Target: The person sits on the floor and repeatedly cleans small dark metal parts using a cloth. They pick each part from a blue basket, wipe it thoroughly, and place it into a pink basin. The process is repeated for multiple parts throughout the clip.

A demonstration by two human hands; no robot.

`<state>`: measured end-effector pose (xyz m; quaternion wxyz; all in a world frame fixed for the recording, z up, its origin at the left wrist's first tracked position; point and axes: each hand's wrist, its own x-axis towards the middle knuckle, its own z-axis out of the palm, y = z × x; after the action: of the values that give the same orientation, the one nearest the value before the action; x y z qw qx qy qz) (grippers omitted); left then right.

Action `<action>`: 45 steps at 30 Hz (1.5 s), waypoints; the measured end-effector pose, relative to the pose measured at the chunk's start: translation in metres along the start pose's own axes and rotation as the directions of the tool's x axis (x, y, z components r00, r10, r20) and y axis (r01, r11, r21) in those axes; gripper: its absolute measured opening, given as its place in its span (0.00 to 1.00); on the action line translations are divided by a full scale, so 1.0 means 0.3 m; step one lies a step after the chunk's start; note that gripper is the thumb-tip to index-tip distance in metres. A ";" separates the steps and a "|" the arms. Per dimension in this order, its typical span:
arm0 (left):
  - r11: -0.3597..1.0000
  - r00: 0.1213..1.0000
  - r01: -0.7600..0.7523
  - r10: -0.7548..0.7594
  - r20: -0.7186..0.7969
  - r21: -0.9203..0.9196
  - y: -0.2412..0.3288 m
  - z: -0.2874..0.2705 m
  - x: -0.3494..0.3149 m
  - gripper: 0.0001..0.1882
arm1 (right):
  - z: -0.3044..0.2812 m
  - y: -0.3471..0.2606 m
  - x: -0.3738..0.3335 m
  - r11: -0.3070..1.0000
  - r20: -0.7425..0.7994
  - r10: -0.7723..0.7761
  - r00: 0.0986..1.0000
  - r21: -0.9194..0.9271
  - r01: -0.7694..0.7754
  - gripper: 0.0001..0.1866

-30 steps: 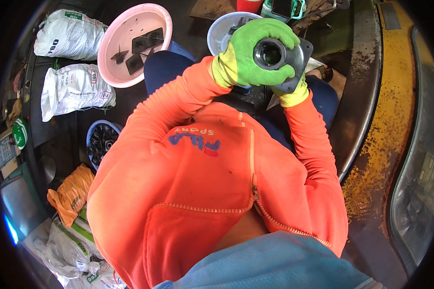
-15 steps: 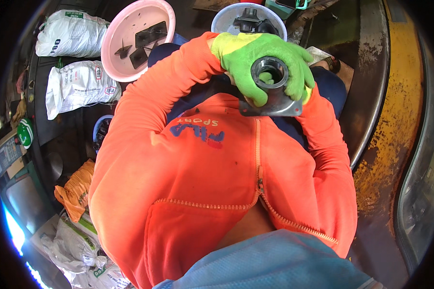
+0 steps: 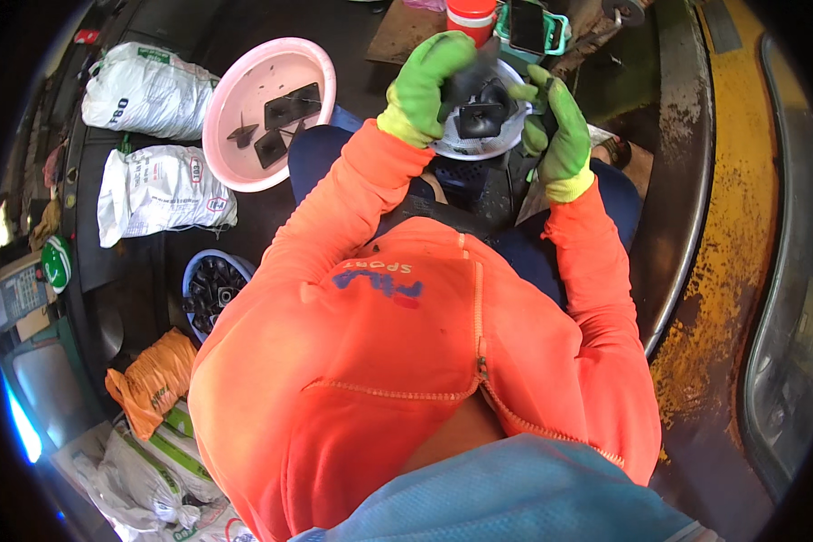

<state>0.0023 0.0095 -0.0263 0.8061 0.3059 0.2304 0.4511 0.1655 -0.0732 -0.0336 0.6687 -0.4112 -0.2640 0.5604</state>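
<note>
Both my hands wear green gloves with yellow cuffs. My left hand (image 3: 432, 83) is raised over the near-left rim of a white basket (image 3: 513, 144), fingers curled on a black plastic part (image 3: 465, 79) that is smeared by motion. Below it, another black plastic part (image 3: 481, 119) with a square face lies in the basket. My right hand (image 3: 562, 134) is at the basket's right side, closed around a narrow dark thing (image 3: 546, 101) whose kind I cannot make out.
Left of my knees stands a pink basin (image 3: 215, 117) with several black square parts. A blue basket (image 3: 190, 275) full of black pieces is by my left elbow. White sacks (image 3: 144, 90) lie further left. Beyond the white basket are a red jug (image 3: 471, 20) and a green tray (image 3: 556, 34).
My hands have come apart and moved away from my chest toward the white basket. The black flanged part has left its place before my chest, apparently with my left hand.
</note>
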 end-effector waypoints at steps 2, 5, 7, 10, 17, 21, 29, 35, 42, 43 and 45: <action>0.687 0.968 -0.231 0.236 0.089 0.689 -0.034 -0.005 -0.016 0.36 | -0.004 -0.013 0.006 0.991 -0.050 0.017 0.999 -0.132 -0.024 0.20; 0.887 0.949 -0.297 0.233 0.211 0.353 -0.058 -0.021 -0.017 0.37 | -0.024 -0.038 0.008 0.996 -0.031 0.080 0.996 -0.043 -0.082 0.17; 0.953 0.964 -0.248 0.261 0.056 -0.172 -0.058 -0.036 -0.012 0.26 | -0.036 -0.040 0.009 0.982 0.090 0.126 0.988 0.129 -0.138 0.16; 0.995 0.965 0.012 0.015 0.263 -0.101 -0.073 -0.044 -0.019 0.38 | -0.020 0.009 0.017 0.975 0.081 0.208 0.975 0.056 -0.213 0.17; 0.903 0.959 0.272 -0.283 0.017 -0.333 -0.071 -0.048 -0.056 0.36 | 0.000 0.082 0.071 0.663 -0.031 -0.340 0.940 -0.717 0.216 0.22; 0.907 0.939 0.339 -0.341 0.038 -0.251 -0.015 -0.086 -0.046 0.34 | -0.065 0.019 0.041 0.745 0.126 0.064 0.990 -0.666 0.037 0.20; 0.880 0.886 0.435 -0.381 0.264 -0.190 0.024 -0.124 -0.041 0.30 | -0.040 0.021 0.014 0.356 0.500 -0.293 0.815 -0.734 0.578 0.13; 0.950 0.940 0.300 -0.280 0.196 -0.084 0.042 -0.077 -0.060 0.32 | -0.039 0.024 0.002 0.187 0.546 -0.368 0.753 -0.750 0.635 0.13; 0.982 0.979 0.180 -0.174 0.110 -0.047 0.059 -0.030 -0.070 0.31 | -0.025 0.053 -0.028 0.362 0.461 -0.328 0.825 -0.745 0.560 0.14; 0.982 0.979 0.180 -0.173 0.110 -0.061 0.060 -0.029 -0.068 0.32 | -0.021 0.056 -0.031 0.402 0.449 -0.330 0.830 -0.729 0.554 0.15; 0.994 0.978 0.105 -0.101 0.180 -0.008 0.060 -0.028 -0.063 0.34 | -0.015 0.065 -0.042 0.512 0.373 -0.261 0.890 -0.728 0.455 0.15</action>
<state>-0.0228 0.0028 -0.0178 0.8485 0.3259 0.1683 0.3814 0.1559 -0.0857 -0.0511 0.4803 -0.5390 -0.6367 0.2709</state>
